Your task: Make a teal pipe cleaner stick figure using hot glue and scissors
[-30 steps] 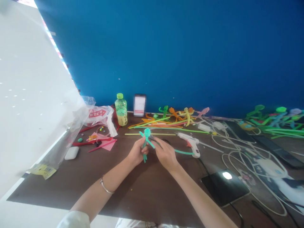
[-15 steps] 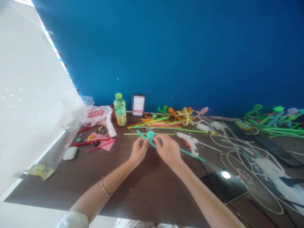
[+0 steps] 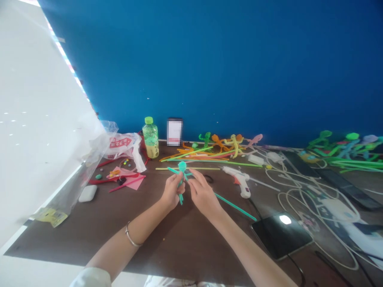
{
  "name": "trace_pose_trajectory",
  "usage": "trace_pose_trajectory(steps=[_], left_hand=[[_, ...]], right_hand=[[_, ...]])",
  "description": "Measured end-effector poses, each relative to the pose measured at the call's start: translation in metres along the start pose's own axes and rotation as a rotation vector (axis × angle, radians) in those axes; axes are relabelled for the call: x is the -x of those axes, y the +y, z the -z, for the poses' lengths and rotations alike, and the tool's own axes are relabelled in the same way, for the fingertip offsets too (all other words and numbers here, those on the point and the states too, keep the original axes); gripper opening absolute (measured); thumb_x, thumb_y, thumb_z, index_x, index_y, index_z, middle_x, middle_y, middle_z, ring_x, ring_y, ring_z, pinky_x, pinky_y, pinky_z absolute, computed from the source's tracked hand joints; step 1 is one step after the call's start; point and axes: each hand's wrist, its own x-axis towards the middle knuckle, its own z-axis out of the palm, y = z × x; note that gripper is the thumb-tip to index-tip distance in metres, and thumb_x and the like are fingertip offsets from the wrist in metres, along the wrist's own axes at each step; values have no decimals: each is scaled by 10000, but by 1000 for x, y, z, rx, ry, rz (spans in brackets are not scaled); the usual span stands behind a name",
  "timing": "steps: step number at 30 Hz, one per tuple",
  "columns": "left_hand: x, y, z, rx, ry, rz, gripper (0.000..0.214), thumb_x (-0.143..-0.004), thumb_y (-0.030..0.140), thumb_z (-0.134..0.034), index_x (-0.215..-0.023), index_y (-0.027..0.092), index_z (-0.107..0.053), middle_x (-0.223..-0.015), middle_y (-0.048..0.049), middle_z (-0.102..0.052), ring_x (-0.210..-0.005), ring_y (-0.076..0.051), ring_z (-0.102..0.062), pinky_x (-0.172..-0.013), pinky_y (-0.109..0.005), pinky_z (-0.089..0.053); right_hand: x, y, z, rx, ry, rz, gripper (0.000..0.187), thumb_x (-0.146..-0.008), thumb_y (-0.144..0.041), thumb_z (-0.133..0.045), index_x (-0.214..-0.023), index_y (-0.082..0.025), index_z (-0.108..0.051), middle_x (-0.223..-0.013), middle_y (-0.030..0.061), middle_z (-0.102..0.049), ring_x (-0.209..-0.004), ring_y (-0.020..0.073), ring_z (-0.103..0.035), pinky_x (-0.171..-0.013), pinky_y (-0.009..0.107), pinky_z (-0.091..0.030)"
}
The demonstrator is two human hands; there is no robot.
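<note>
Two bare forearms reach in from the bottom of the view over a brown table [image 3: 89, 239], and the hands meet near its middle. The left hand [image 3: 172, 191] grasps a teal pipe-cleaner figure [image 3: 181, 179] by the body, with thumb and fingers pinched around it just below the round head. The right hand [image 3: 203, 195] curves in close beside it, fingertips at the figure's middle; whether it grips or only touches cannot be told. The figure stands nearly upright just above the table, with its long axis running from the head, which points away from the person toward a blue wall [image 3: 209, 71], down to the legs, which point back toward the person. Short arms stick out sideways. It looks light and springy, likely bendable wire under fuzz that should resist slipping, and the body below the head seems the best place to hold it. A long green pipe cleaner [image 3: 235, 206] slants from under the right hand toward a black tablet [image 3: 281, 235], passing near a white glue gun [image 3: 241, 181]. Farther back lies a heap of colored pipe-cleaner figures [image 3: 220, 143].
</note>
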Motion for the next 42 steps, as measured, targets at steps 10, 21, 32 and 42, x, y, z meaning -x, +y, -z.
trace_pose_trajectory(steps=[10,21,32,42], left_hand=[[-2,1,0,50,22,44,379,-585,416,-733,-639,129,-492,-463,90,-344,-358,11,-221,-358,-147,-166],[-10,2,5,59,-6,-15,269,-598,302,-747,-716,106,-604,-669,-31,-637,-611,-101,-598,-668,-252,-482],[-6,6,1,91,104,-87,346,-525,232,-786,-799,131,-600,-692,-23,-666,-655,-165,-650,-759,-365,-504],[-8,7,7,-115,132,-173,288,-514,229,-784,-748,125,-653,-703,-29,-664,-665,-143,-625,-677,-268,-481]], right_hand=[[10,15,-9,110,97,86,277,-859,-90,-368,-1056,-156,-552,-1303,155,-409,-1029,219,-552,-814,354,-518],[-1,9,-1,44,154,-58,171,-847,-157,-451,-842,-161,-621,-827,84,-524,-753,167,-557,-683,295,-493],[-2,1,-6,-177,204,-268,167,-826,-193,-484,-823,-202,-650,-783,38,-665,-729,159,-611,-698,287,-498],[-1,3,-8,-102,204,-118,178,-845,-178,-467,-881,-193,-641,-776,47,-645,-740,154,-598,-695,280,-499]])
